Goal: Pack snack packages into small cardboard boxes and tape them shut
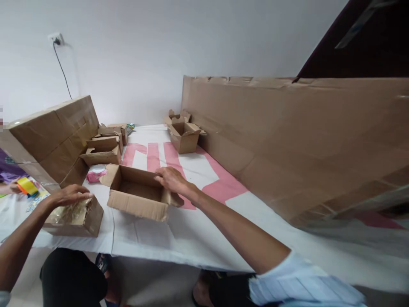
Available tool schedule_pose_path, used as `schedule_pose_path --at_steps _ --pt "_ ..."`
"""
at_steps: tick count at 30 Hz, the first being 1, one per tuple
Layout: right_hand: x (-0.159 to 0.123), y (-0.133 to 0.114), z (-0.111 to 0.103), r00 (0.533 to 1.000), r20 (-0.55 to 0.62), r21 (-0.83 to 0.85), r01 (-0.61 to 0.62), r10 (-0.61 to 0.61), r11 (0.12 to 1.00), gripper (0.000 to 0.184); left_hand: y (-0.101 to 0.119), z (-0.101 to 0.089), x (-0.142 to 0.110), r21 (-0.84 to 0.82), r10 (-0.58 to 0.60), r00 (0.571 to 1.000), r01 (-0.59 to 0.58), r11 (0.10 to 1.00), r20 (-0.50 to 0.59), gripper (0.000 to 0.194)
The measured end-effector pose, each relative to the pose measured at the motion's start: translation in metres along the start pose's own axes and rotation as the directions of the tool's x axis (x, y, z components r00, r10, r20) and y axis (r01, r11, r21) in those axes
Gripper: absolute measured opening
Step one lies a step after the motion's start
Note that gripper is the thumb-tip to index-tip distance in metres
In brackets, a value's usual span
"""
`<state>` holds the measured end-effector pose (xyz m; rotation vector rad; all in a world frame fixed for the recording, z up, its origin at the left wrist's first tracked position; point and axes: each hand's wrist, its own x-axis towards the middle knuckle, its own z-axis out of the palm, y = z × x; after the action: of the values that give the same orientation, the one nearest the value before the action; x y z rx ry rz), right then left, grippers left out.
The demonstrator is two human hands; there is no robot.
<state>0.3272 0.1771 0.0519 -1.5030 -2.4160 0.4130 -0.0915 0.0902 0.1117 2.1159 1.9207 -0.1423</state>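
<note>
My left hand point(70, 195) lies flat, fingers stretched out, on top of a small closed cardboard box point(76, 218) sealed with clear tape, at the near left of the table. My right hand point(171, 179) rests on the far right rim of an open empty cardboard box point(137, 198) in front of me, its fingers curled over the edge near a folded-out flap. The two boxes stand side by side, a little apart, on a white sheet with pink lettering point(198, 179).
Several small open boxes point(104, 147) are piled at the back left beside a large brown carton point(54, 138). Another open box point(184, 135) stands at the back. A long cardboard wall point(303, 140) runs along the right. Another person's hand holds a yellow tape roll point(27, 186) at far left.
</note>
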Motion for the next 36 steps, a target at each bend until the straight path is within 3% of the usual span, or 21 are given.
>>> schedule_pose_path --at_steps 5,11,14,16,19,22,24,28,33,36 --pt "0.045 -0.038 0.015 1.000 0.018 0.002 0.014 -0.014 1.000 0.021 0.005 0.024 -0.058 -0.035 0.012 0.995 -0.016 0.999 -0.100 0.076" --pt "0.103 -0.102 0.044 0.998 0.009 0.040 0.066 -0.067 0.997 0.021 -0.003 0.045 -0.078 -0.039 0.107 0.975 -0.117 0.992 -0.193 0.070" --pt "0.109 -0.121 0.052 0.993 -0.056 0.081 0.107 -0.103 0.991 0.039 -0.002 0.047 -0.078 -0.041 0.117 0.974 -0.128 0.991 -0.193 0.068" --pt "0.098 -0.119 0.057 0.985 -0.128 0.111 0.130 -0.116 0.985 0.049 -0.003 0.046 -0.070 -0.053 0.135 0.975 -0.146 0.988 -0.176 0.063" --pt "0.066 -0.097 0.073 0.944 -0.304 0.201 0.192 -0.125 0.961 0.044 -0.005 0.038 -0.048 -0.029 0.155 0.975 -0.162 0.986 -0.159 0.052" --pt "0.022 -0.069 0.104 0.899 -0.416 0.297 0.280 -0.140 0.913 0.040 0.000 0.026 -0.013 0.111 0.150 0.954 -0.125 0.986 -0.260 0.039" --pt "-0.006 -0.056 0.132 0.901 -0.403 0.346 0.310 -0.157 0.886 0.042 0.008 0.020 0.013 0.225 0.198 0.938 -0.135 0.965 -0.285 0.039" --pt "-0.045 -0.045 0.175 0.927 -0.327 0.371 0.303 -0.182 0.878 0.042 0.027 0.019 0.054 0.374 0.199 0.975 -0.149 0.915 -0.099 0.058" --pt "-0.070 -0.027 0.187 0.940 -0.311 0.344 0.253 -0.144 0.904 0.036 0.016 0.014 0.059 0.441 0.099 0.989 -0.042 0.896 -0.107 0.032" --pt "-0.080 -0.014 0.187 0.941 -0.313 0.302 0.224 -0.126 0.927 0.031 0.007 0.007 0.052 0.456 0.029 0.989 0.042 0.889 -0.148 0.036"
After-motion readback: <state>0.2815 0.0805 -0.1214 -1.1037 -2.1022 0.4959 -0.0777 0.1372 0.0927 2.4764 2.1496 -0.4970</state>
